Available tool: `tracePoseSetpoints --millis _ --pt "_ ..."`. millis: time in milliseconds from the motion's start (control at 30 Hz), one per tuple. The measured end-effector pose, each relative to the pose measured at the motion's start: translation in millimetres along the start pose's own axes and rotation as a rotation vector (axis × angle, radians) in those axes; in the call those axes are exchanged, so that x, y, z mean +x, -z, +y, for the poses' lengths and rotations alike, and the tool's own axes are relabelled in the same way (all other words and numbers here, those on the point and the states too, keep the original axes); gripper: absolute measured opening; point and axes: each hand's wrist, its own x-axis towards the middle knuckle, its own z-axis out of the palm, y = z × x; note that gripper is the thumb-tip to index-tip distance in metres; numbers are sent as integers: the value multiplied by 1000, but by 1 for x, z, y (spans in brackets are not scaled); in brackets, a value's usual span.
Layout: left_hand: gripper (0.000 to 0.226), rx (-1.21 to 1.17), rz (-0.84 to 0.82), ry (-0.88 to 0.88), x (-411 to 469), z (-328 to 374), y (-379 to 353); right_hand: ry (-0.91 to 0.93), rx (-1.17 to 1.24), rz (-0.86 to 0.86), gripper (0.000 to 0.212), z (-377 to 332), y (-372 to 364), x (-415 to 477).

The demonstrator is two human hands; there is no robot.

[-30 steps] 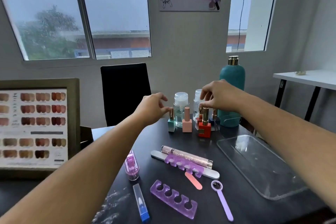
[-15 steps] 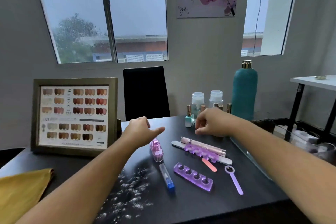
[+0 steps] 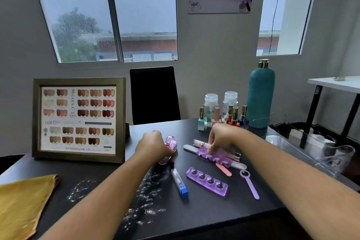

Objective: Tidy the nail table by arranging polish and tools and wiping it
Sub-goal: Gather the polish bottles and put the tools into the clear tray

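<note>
On the black table (image 3: 214,208) my left hand (image 3: 153,146) closes around a clear pink nail tool (image 3: 171,145). My right hand (image 3: 220,137) pinches the near end of a purple toe separator (image 3: 216,157), which lies across a grey nail file (image 3: 236,164) and a pink tube (image 3: 198,143). A second purple toe separator (image 3: 207,181), a blue-tipped clear case (image 3: 180,183), a small orange file (image 3: 224,169) and a lilac stick tool (image 3: 250,184) lie nearer me. Several polish bottles (image 3: 231,117) stand grouped at the back.
White dust (image 3: 148,197) is scattered over the table's left front. A yellow cloth (image 3: 21,204) lies at the left edge. A framed colour chart (image 3: 78,119) stands at the left, a teal bottle (image 3: 260,95) at the back right, a clear tray (image 3: 288,142) on the right.
Both hands have come back from the polish bottles toward me. The left hand has closed on the pink tool and the right has dropped onto the toe separator.
</note>
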Motion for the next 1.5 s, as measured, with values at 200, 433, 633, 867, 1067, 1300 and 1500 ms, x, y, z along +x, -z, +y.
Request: tracePoseSetpoints --millis 200,433,633,867,1067,1300,1500 --pt "36 -161 46 -76 -1 4 9 1 -18 77 28 -2 8 -10" --pt "22 -286 122 -332 -2 65 30 -30 38 280 22 32 81 -62" --pt "23 -319 85 -581 -6 152 13 -191 125 337 17 98 115 -96" --pt "21 -277 -50 -690 -7 223 -27 -324 63 336 19 144 105 -100" --pt "26 -19 -122 -634 3 239 -58 -381 -53 255 22 156 85 -88" --pt "10 315 -39 -683 11 247 -78 -358 -287 229 28 152 68 -75" --pt "9 465 -9 -743 16 248 -85 -370 -350 74 35 147 56 -68"
